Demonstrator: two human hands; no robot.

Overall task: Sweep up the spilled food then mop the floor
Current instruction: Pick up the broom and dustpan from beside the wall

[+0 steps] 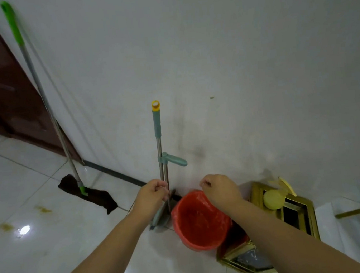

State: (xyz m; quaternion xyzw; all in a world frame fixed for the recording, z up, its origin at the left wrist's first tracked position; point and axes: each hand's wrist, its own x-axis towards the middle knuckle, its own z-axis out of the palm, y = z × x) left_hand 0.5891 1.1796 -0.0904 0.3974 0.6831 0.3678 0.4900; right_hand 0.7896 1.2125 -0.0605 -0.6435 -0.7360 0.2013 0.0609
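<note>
A broom-and-dustpan set (157,125) stands upright against the white wall, with steel poles, teal grips and a yellow cap. Its teal dustpan (159,216) rests on the floor. My left hand (154,194) is closed low on the poles, fingers curled around them. My right hand (220,189) is a loose fist with nothing in it, hovering over the rim of the red bin (201,232). A mop (39,83) with a green handle leans on the wall to the left, and its dark cloth head (97,197) lies on the tiles. Yellow-brown food stains (43,209) mark the floor at left.
A dark wooden door (0,86) is at the far left. Gold-framed pieces (305,216) and a pale yellow round object (273,199) lie on the floor right of the bin. A stick-like object (359,210) juts in at the right edge. The white tiles are glossy.
</note>
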